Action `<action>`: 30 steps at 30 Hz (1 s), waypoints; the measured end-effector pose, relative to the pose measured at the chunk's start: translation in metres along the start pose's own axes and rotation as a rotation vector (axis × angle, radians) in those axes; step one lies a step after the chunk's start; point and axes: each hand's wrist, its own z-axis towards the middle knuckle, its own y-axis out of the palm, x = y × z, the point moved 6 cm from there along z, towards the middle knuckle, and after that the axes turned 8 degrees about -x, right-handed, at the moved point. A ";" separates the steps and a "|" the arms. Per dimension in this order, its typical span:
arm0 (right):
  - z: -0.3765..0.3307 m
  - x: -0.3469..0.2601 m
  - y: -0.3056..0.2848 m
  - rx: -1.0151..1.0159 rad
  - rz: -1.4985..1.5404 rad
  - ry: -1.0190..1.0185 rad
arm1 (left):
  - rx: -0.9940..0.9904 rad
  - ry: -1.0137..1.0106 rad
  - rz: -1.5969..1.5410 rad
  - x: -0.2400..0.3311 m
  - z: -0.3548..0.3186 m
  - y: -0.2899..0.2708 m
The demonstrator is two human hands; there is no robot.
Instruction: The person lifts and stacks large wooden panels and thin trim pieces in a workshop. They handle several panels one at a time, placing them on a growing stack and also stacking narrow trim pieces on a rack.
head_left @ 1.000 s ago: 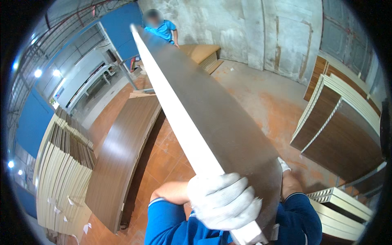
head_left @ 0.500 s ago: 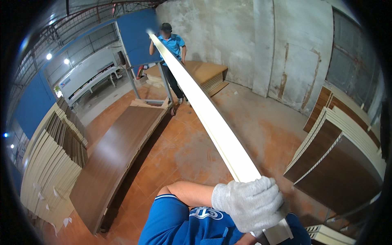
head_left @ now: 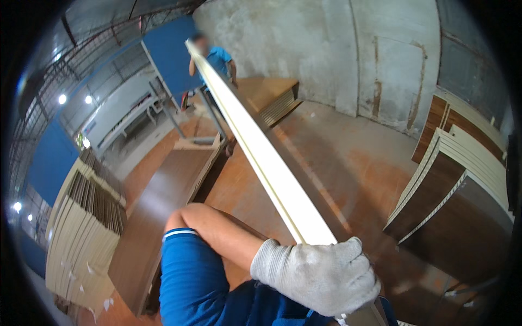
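Note:
My left hand (head_left: 321, 274), in a grey knit glove, grips the near part of a long panel (head_left: 266, 174) from above, its fingers wrapped over the edge. The panel stands on its narrow side, with a bright cream-white edge on top and a strip of brown face showing on its right. It stretches away from me to a co-worker in a blue shirt (head_left: 219, 58), whose raised hand is at the far end. My left forearm (head_left: 223, 233) crosses in front of my body with the elbow out to the left. My right hand is out of sight.
A brown panel (head_left: 163, 201) lies on a metal-framed support at left, beside a stack of cream-edged panels (head_left: 81, 233). More panels (head_left: 462, 201) lean at right by the wall. A low stack (head_left: 266, 95) lies behind the co-worker. The floor (head_left: 321, 146) is orange tile.
The panel has tipped slightly, so more of its brown side shows. My left elbow has moved up and left; the hand keeps its grip. The co-worker's end appears farther left.

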 end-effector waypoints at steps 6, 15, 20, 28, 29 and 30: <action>0.027 -0.004 -0.019 -0.085 0.061 -0.077 | -0.370 0.148 -0.217 -0.011 0.063 0.081; 0.055 -0.007 -0.047 -0.131 0.166 -0.225 | -0.389 0.191 -0.596 -0.026 0.114 0.192; 0.061 0.002 -0.075 -0.121 0.232 -0.311 | -0.462 0.154 -0.691 -0.003 0.118 0.256; 0.068 0.028 -0.125 -0.087 0.338 -0.436 | -0.552 0.222 -0.638 0.025 0.119 0.351; 0.068 0.032 -0.130 -0.077 0.350 -0.448 | -0.533 0.226 -0.659 0.027 0.120 0.361; 0.068 0.037 -0.134 -0.069 0.357 -0.463 | -0.560 0.237 -0.652 0.030 0.118 0.371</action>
